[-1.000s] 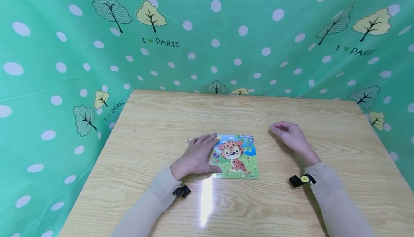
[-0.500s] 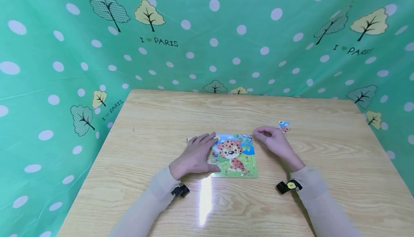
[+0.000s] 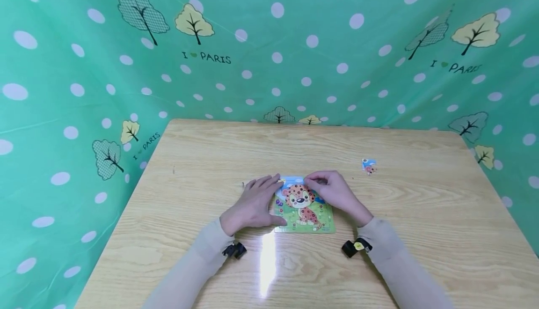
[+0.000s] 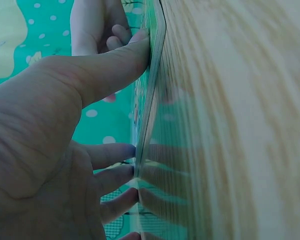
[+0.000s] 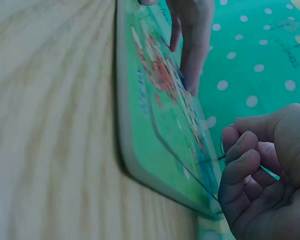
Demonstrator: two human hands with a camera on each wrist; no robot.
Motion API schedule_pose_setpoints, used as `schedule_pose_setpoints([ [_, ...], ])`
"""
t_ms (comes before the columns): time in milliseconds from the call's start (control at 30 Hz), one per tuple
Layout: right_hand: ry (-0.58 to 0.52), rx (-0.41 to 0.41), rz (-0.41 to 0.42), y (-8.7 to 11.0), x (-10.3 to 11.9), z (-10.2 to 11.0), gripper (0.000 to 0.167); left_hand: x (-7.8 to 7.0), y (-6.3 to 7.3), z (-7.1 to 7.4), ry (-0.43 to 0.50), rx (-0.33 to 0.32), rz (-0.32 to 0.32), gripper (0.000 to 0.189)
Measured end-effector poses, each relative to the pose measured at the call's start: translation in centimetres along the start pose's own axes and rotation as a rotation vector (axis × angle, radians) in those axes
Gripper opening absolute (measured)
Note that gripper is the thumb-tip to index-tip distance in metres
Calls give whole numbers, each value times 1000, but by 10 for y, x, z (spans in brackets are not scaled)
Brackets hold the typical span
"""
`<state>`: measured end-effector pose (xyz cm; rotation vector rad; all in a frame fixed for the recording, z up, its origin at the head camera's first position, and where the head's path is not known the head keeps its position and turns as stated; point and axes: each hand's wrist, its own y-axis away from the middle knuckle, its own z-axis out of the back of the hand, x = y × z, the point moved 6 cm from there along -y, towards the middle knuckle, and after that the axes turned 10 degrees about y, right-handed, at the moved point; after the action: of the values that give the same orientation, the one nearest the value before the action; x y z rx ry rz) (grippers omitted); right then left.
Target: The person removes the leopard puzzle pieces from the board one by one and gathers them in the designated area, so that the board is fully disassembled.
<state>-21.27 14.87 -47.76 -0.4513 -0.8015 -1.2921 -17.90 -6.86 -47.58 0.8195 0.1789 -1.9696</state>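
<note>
A square jigsaw puzzle (image 3: 309, 213) with a cartoon leopard cub lies flat on the wooden table. My left hand (image 3: 254, 203) spreads along its left side, thumb on the near left corner and fingertips at the far left; the left wrist view shows the thumb (image 4: 115, 65) against the board's edge. Over the puzzle's far right part is my right hand (image 3: 334, 192), thumb and forefinger pinched together. What looks like the thin edge of a puzzle piece shows at those fingertips in the right wrist view, mostly hidden by the fingers (image 5: 240, 155).
Loose puzzle pieces (image 3: 368, 166), blue with a leopard's ear, lie to the right of the board, beyond the right hand. A green dotted cloth (image 3: 269, 33) hangs behind the wooden table (image 3: 210, 150) and at its sides.
My right hand has moved left from the loose pieces onto the puzzle's far right part, uncovering those pieces. The left hand has stayed at the board's left side.
</note>
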Motion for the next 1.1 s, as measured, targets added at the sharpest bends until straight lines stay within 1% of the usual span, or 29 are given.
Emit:
schedule_pose_setpoints([
  [267, 19, 16, 37, -4, 1, -11, 23, 0, 1, 0, -14, -2, -10, 111],
  [467, 98, 45, 98, -5, 8, -17, 22, 0, 2, 1, -14, -3, -10, 110],
  [633, 184, 78, 133, -5, 16, -18, 31, 0, 2, 0, -13, -2, -7, 110],
  [800, 262, 117, 175, -5, 20, -19, 44, 0, 1, 0, -14, -4, -15, 110],
  [933, 286, 136, 189, -3, 20, -19, 54, -1, 1, 1, -14, -7, -18, 110],
  [1100, 296, 157, 181, -1, 18, -18, 57, -1, 1, 0, -13, -3, -14, 110],
])
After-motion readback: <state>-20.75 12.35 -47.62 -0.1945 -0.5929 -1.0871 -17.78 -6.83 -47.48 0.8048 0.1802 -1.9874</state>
